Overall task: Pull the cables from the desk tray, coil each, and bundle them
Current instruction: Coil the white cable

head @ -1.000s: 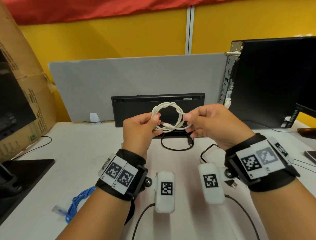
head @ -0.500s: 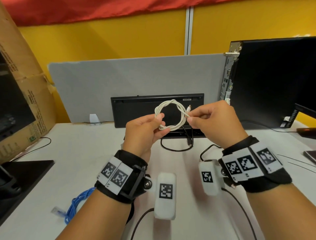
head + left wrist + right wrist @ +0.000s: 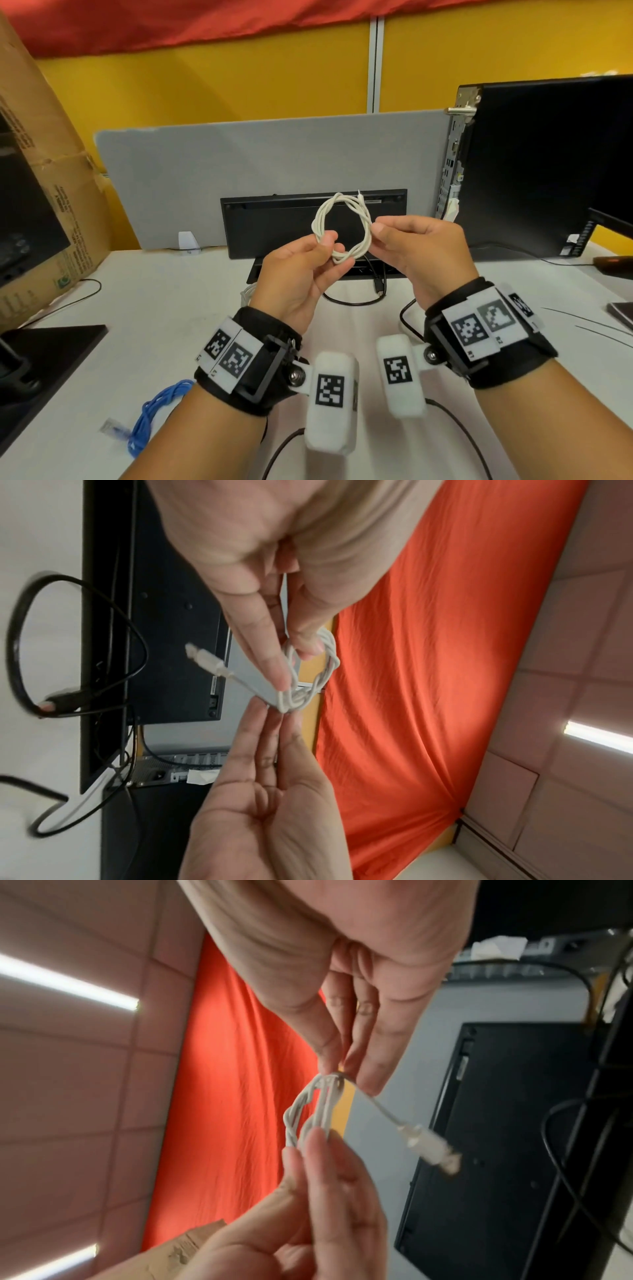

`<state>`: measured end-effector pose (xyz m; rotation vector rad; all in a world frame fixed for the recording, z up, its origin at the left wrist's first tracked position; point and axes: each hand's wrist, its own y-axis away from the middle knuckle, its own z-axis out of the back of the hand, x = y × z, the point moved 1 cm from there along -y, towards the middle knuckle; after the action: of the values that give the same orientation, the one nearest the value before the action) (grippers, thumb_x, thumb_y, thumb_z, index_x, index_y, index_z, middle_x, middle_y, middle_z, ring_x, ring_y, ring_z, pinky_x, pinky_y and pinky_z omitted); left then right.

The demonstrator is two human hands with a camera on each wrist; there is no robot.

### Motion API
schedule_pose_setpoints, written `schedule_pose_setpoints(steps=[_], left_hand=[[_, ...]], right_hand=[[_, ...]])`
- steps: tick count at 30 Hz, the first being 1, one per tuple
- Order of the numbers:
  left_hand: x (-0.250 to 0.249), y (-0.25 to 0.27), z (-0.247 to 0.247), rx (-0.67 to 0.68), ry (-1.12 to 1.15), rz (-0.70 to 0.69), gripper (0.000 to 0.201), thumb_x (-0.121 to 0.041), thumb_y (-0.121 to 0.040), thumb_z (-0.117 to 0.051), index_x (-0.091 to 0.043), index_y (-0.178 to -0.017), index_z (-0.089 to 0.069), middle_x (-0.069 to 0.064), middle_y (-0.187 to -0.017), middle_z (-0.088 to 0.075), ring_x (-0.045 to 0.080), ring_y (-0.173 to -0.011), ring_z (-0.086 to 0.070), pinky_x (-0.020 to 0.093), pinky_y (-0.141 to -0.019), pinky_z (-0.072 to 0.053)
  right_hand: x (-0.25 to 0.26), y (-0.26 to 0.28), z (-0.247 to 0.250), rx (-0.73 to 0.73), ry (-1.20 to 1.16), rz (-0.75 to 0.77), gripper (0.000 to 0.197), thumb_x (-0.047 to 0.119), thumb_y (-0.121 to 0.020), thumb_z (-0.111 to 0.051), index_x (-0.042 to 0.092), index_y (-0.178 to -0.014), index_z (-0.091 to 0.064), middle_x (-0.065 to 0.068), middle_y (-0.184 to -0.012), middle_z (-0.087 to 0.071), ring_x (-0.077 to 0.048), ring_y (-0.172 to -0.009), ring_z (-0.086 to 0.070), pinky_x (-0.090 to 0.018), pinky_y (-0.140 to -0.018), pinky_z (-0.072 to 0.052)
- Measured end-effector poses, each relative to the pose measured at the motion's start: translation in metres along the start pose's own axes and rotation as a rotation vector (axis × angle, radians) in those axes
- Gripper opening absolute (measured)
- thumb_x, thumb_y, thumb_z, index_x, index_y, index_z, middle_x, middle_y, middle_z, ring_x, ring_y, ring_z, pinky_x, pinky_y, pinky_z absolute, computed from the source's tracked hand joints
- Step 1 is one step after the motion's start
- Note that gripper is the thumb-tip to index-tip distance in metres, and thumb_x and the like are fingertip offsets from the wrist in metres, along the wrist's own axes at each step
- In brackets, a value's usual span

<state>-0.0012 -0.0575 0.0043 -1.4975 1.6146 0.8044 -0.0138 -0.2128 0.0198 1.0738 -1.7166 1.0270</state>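
Observation:
A white cable [image 3: 342, 229] wound into a small twisted coil hangs in the air between both hands, above the black desk tray [image 3: 263, 270]. My left hand [image 3: 334, 251] pinches the coil's lower left side between thumb and fingers. My right hand [image 3: 375, 236] pinches its right side. In the left wrist view the white cable [image 3: 318, 674] has a USB plug [image 3: 205, 658] sticking out free. The right wrist view shows the same plug [image 3: 431, 1148] dangling from the coil [image 3: 315, 1110]. A coiled blue cable [image 3: 150, 418] lies on the desk at the lower left.
A black cable [image 3: 352, 298] loops on the white desk in front of the tray. A black keyboard [image 3: 274, 222] leans on the grey divider [image 3: 239, 164]. A computer tower [image 3: 548, 164] stands right, a cardboard box [image 3: 44, 192] and monitor base [image 3: 51, 359] left.
My right hand has drawn the cable's free end round the coil. The coil is tighter and held a little higher, and both hands have stayed on it.

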Motion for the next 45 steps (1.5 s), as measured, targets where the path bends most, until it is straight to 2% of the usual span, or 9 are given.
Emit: schedule_pose_setpoints(steps=[4,8,12,17,24,30,37,41,45], left_hand=[[-0.001,0.001,0.0,0.02,-0.051,-0.038,0.017,-0.007,-0.09,-0.063,-0.003,-0.079,-0.077,0.015,-0.083,-0.071,0.025,-0.085,-0.072,0.026,-0.071,-0.058],[0.0,0.003,0.0,0.059,-0.092,-0.054,0.014,-0.008,-0.09,-0.064,0.003,-0.093,-0.072,0.016,-0.089,-0.073,0.027,-0.089,-0.072,0.027,-0.074,-0.059],[0.003,0.007,-0.004,0.108,-0.142,-0.041,0.016,-0.008,-0.091,-0.062,0.003,-0.098,-0.071,0.018,-0.096,-0.074,0.028,-0.092,-0.072,0.028,-0.073,-0.059],[0.0,0.004,-0.002,0.066,-0.06,-0.024,0.017,-0.006,-0.093,-0.06,0.007,-0.1,-0.068,0.018,-0.09,-0.072,0.025,-0.083,-0.073,0.028,-0.069,-0.059],[-0.002,0.002,0.002,0.049,-0.07,0.064,0.019,-0.012,-0.093,-0.06,0.001,-0.103,-0.07,0.011,-0.085,-0.069,0.017,-0.064,-0.064,0.026,-0.056,-0.055],[-0.002,0.003,-0.003,0.078,-0.048,0.025,0.019,-0.011,-0.097,-0.054,-0.001,-0.104,-0.068,0.012,-0.083,-0.067,0.018,-0.064,-0.061,0.027,-0.056,-0.054],[-0.003,0.003,-0.004,0.03,-0.126,-0.062,0.022,-0.016,-0.098,-0.05,-0.006,-0.094,-0.068,0.013,-0.082,-0.063,0.023,-0.068,-0.062,0.028,-0.054,-0.054],[-0.003,0.002,-0.003,0.041,-0.095,0.016,0.019,-0.01,-0.096,-0.05,-0.003,-0.087,-0.066,0.014,-0.078,-0.064,0.022,-0.064,-0.064,0.026,-0.051,-0.053],[-0.003,0.0,0.0,0.061,-0.068,0.077,0.017,-0.006,-0.096,-0.051,0.005,-0.097,-0.065,0.019,-0.088,-0.066,0.024,-0.07,-0.069,0.025,-0.054,-0.055]], right_hand=[[0.003,0.003,-0.003,0.071,-0.154,-0.068,0.017,-0.003,-0.083,-0.069,-0.01,-0.098,-0.066,-0.02,-0.088,-0.074,-0.029,-0.083,-0.074,-0.03,-0.07,-0.06],[0.001,0.006,-0.006,0.109,-0.131,-0.069,0.022,0.0,-0.076,-0.076,-0.004,-0.097,-0.069,-0.022,-0.089,-0.074,-0.031,-0.081,-0.074,-0.031,-0.07,-0.058],[-0.004,0.007,-0.008,0.116,-0.134,-0.103,0.018,-0.006,-0.079,-0.07,-0.004,-0.096,-0.067,-0.022,-0.082,-0.073,-0.036,-0.079,-0.072,-0.034,-0.068,-0.059],[0.001,0.009,-0.009,0.158,-0.155,-0.049,0.026,-0.007,-0.084,-0.066,-0.005,-0.109,-0.063,-0.026,-0.089,-0.072,-0.035,-0.081,-0.073,-0.034,-0.068,-0.059],[0.008,0.013,-0.015,0.229,-0.067,0.075,0.035,-0.008,-0.089,-0.058,-0.001,-0.123,-0.057,-0.026,-0.091,-0.071,-0.033,-0.076,-0.074,-0.038,-0.068,-0.06],[0.009,0.01,-0.012,0.273,-0.084,0.06,0.043,-0.008,-0.091,-0.054,0.0,-0.133,-0.047,-0.019,-0.082,-0.071,-0.028,-0.07,-0.073,-0.035,-0.067,-0.06],[0.008,0.008,-0.013,0.333,0.001,0.051,0.047,-0.008,-0.09,-0.054,0.01,-0.133,-0.047,-0.012,-0.079,-0.073,-0.026,-0.08,-0.072,-0.035,-0.078,-0.058],[0.008,0.01,-0.013,0.412,-0.013,0.048,0.05,-0.011,-0.092,-0.049,0.013,-0.136,-0.044,-0.002,-0.064,-0.066,-0.015,-0.067,-0.065,-0.033,-0.073,-0.053],[0.009,0.012,-0.015,0.478,0.087,0.094,0.053,-0.012,-0.091,-0.051,0.018,-0.133,-0.045,-0.009,-0.069,-0.066,-0.022,-0.076,-0.068,-0.034,-0.081,-0.056]])
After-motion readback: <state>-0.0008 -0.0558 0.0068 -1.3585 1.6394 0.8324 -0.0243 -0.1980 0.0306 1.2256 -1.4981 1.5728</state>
